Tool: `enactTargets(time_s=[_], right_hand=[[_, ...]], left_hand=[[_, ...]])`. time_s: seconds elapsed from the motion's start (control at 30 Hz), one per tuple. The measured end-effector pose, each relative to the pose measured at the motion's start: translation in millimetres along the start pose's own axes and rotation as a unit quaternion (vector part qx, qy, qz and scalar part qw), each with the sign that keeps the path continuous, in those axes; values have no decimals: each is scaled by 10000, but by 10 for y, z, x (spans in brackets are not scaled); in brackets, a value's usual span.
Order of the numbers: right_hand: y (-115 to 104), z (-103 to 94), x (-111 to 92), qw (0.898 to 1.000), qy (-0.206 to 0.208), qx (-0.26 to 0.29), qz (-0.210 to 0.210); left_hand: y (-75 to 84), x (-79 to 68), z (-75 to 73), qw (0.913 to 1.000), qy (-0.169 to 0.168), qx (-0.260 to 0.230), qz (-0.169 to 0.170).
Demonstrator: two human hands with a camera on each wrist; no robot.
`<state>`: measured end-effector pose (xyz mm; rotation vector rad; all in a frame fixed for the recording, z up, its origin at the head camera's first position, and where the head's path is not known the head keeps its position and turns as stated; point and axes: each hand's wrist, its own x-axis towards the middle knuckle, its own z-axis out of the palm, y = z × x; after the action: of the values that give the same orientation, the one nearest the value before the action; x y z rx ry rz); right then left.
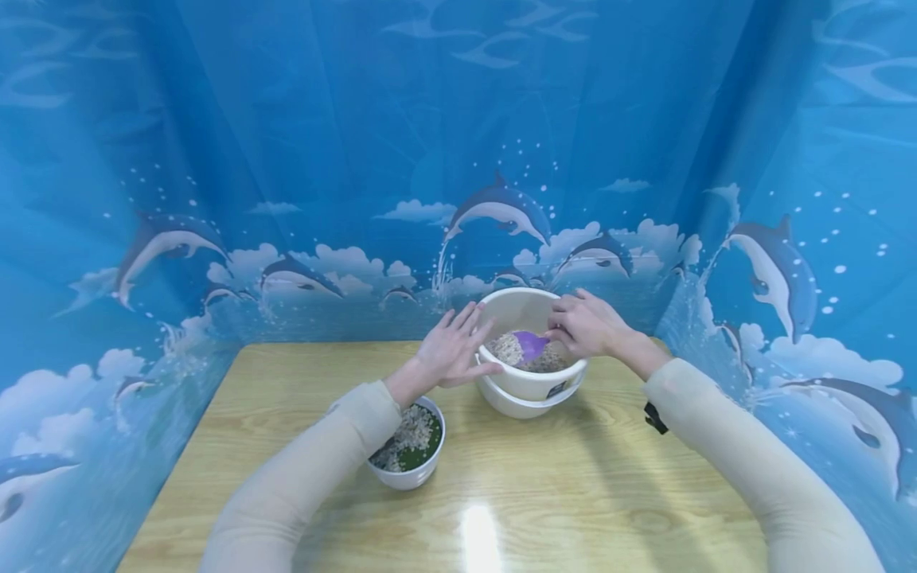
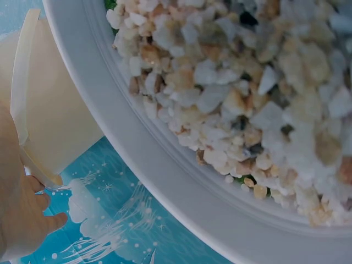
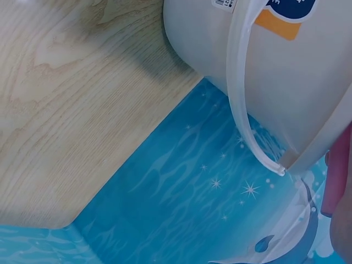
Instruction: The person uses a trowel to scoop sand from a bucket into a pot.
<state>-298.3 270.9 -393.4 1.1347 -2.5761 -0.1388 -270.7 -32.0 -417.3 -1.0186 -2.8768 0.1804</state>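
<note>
Toward the back of the table stands a cream plastic bucket (image 1: 526,387) with light gravel (image 1: 505,348) inside. My right hand (image 1: 583,325) grips the handle of a purple scoop (image 1: 531,345) over the bucket's right rim, and the scoop's head is down at the gravel. My left hand (image 1: 447,354) rests at the bucket's left rim with its fingers spread. Under my left forearm is a white bowl (image 1: 438,450), where pale gravel (image 2: 220,93) partly covers something green. In the right wrist view only the edge of the scoop's handle (image 3: 336,170) shows.
The bucket's bail handle (image 3: 239,93) hangs down its front. The wooden table (image 1: 573,493) ends just behind the bucket. A blue curtain (image 1: 344,159) printed with dolphins surrounds the back and both sides. A black object (image 1: 655,418) shows beside my right sleeve.
</note>
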Motion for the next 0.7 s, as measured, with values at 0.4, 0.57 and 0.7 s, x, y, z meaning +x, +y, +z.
enactTargets(time_s=[0.4, 0.57, 0.7], right_hand=[[47, -38, -70, 9997, 35, 115, 190], [49, -66, -86, 9997, 50, 109, 192], [57, -81, -99, 9997, 50, 81, 217]], left_hand=[[-3, 3, 4, 9999, 86, -59, 28], [-3, 9, 11, 9999, 89, -58, 39], [-3, 13, 19, 10000, 75, 9, 34]])
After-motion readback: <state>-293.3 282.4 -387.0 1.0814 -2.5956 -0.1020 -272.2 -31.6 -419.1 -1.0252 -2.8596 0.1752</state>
